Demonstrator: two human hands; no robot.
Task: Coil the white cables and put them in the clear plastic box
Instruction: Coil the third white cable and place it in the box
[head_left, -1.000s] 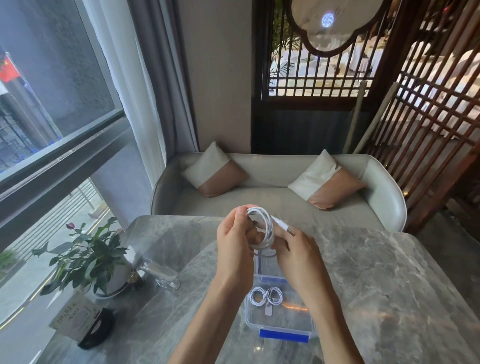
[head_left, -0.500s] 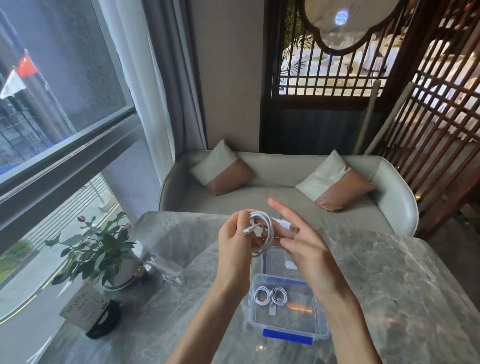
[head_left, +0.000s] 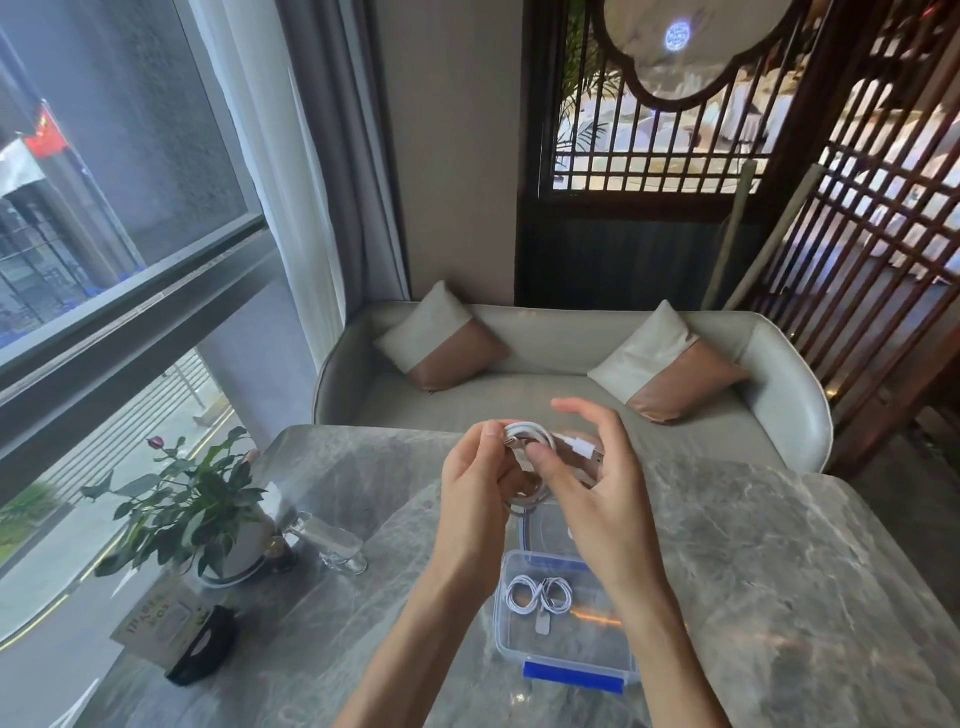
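Coiled cable (head_left: 525, 434) up above box (head_left: 502, 626), between hands; left hand (head_left: 480, 486) pinches its left side; right hand (head_left: 597, 496) thumb presses coil, fingers half-curled round plug end; second cable (head_left: 538, 597) in box

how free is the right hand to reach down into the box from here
Probably free: the box lies open just below the right hand, with only one coil inside. Its thumb is on the cable that the left hand grips, though.

The right hand (head_left: 608, 499) has curled its fingers in again, thumb now pressing the coiled white cable (head_left: 525, 432).
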